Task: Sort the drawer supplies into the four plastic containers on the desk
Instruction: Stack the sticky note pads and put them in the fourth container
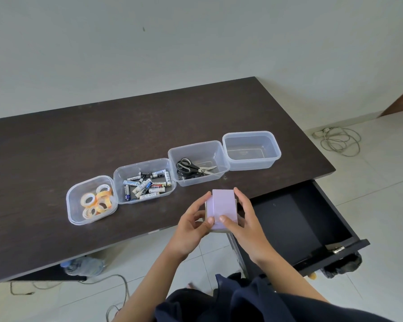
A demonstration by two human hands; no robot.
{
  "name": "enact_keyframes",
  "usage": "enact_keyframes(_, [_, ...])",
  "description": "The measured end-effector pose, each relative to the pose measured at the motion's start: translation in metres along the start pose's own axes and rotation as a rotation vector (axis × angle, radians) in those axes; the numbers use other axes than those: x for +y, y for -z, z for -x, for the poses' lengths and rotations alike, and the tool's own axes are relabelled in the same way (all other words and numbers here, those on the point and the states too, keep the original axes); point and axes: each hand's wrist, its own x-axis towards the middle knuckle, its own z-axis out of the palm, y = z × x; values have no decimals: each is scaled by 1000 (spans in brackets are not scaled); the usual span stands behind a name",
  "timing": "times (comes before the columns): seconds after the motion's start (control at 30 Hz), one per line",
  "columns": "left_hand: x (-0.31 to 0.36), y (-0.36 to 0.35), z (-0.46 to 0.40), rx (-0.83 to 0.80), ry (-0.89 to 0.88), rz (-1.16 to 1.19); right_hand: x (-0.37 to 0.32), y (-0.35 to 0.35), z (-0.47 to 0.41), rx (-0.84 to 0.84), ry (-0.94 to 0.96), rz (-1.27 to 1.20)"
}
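Note:
Both my hands hold a stack of pale purple sticky notes (221, 206) above the desk's front edge. My left hand (192, 225) grips its left side, thumb on top. My right hand (243, 219) grips its right side. Four clear plastic containers stand in a row on the dark desk (56, 147). The leftmost container (71, 205) holds several tape rolls (98, 202). The second container (119, 175) holds several batteries (147, 184). In the third container (216, 149) lie black-handled scissors (191, 168). The rightmost container (275, 145) has nothing in it.
The drawer (296, 219) under the desk's right end stands pulled out, its dark inside bare. A plastic bottle (84, 266) and cables (116, 287) lie on the tiled floor under the desk. A power strip with coiled cord (340, 140) lies on the floor at right.

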Motion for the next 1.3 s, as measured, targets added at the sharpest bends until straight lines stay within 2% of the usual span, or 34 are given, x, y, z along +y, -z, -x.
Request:
enact_keyframes(0.1, [2,0,-4,-20,-8,-45,0,1,-3,-64,-61,-57])
enact_keyframes(0.23, [5,-5,-9,-79,-2,-112,-1,4,-10,-90,-39,-65])
enact_keyframes(0.6, [56,-33,-71,-105,-60,-73,-50,48,-70,-4,99,-99])
enact_keyframes(0.83, [101,-58,-150,2,-106,-38,-100,103,-141,-100,75,23])
enact_keyframes(1.07, [95,-69,-203,23,-61,18,-90,125,-200,-140,-15,26])
enact_keyframes(1.17, [89,-66,-218,56,16,-102,-75,125,-217,-129,-123,-59])
enact_keyframes(1.3, [79,-52,-232,67,117,-469,-57,124,-231,-142,-305,-118])
